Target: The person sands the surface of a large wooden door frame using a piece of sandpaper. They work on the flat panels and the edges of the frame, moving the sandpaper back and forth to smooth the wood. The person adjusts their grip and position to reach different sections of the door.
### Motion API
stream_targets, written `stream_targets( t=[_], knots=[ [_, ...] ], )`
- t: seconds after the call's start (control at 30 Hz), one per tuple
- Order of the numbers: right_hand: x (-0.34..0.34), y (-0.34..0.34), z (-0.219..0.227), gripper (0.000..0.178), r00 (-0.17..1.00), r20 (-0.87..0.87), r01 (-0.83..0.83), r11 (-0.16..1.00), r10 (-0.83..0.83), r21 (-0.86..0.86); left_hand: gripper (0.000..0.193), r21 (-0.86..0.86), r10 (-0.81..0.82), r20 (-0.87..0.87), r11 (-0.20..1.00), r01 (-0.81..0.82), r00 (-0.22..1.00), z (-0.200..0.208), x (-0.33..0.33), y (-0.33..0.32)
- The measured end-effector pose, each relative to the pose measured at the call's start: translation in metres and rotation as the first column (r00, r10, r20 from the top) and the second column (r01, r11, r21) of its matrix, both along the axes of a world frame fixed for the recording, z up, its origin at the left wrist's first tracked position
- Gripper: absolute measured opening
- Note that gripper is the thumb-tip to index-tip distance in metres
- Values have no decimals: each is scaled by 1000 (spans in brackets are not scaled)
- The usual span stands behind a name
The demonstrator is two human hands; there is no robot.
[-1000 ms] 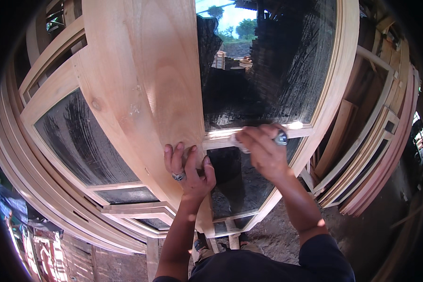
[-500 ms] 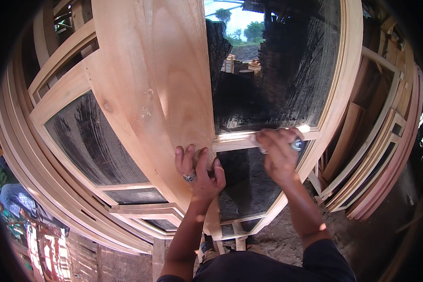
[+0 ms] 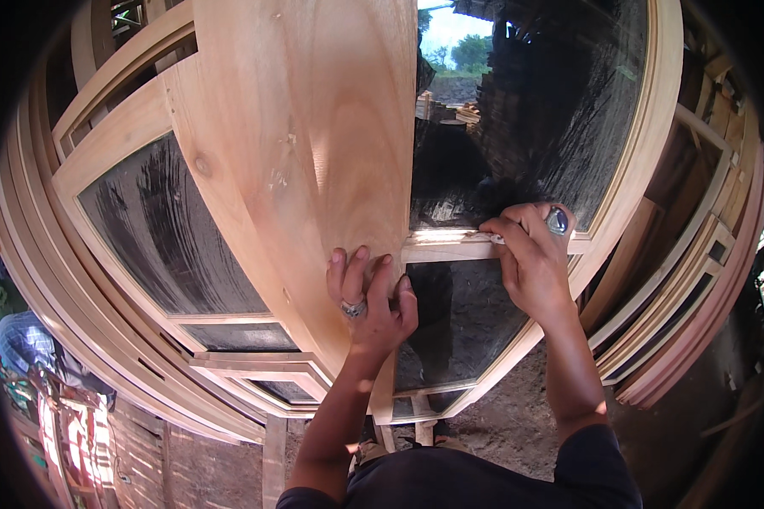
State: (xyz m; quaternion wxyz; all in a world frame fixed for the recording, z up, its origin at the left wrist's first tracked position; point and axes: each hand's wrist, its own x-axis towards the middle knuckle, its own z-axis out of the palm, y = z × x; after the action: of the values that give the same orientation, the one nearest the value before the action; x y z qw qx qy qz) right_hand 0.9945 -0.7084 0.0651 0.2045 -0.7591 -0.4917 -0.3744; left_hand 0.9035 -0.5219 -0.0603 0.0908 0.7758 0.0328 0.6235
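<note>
A pale wooden door or window frame with dark glass panes stands tilted in front of me. My left hand rests on its broad wooden board, fingers spread, a ring on one finger. My right hand, with a large dark-stoned ring, pinches a small whitish folded piece. It presses against the narrow crossbar between the upper glass pane and the lower glass pane. Most of the piece is hidden under the fingers, and its material is unclear.
More glazed frames lean at the left, beside curved-looking stacked wooden frames. Several other frames stand at the right. At the far left a person in a checked garment bends over. The ground is bare earth.
My right hand, blurred before, now shows sharply and sits slightly farther right along the crossbar. My left hand stays on the board. The whole view has shifted a little.
</note>
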Motion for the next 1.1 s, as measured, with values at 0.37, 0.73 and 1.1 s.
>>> stream_targets(
  t=[0.37, 0.73, 1.1],
  knots=[
    [0, 8, -4, 34, 999, 36, 13, 999, -12, -39, 40, -9, -4, 12, 1000, 4, 1000, 0, 0, 2],
    [-12, 47, -18, 34, 972, 208, -130, 987, 109, 92, 39, -16, -4, 36, 1000, 4, 999, 0, 1, 0],
    [-18, 47, -29, 35, 981, 176, -95, 995, 86, 43, 36, -37, 12, 67, 999, -9, 998, -3, 3, 2]
  ],
)
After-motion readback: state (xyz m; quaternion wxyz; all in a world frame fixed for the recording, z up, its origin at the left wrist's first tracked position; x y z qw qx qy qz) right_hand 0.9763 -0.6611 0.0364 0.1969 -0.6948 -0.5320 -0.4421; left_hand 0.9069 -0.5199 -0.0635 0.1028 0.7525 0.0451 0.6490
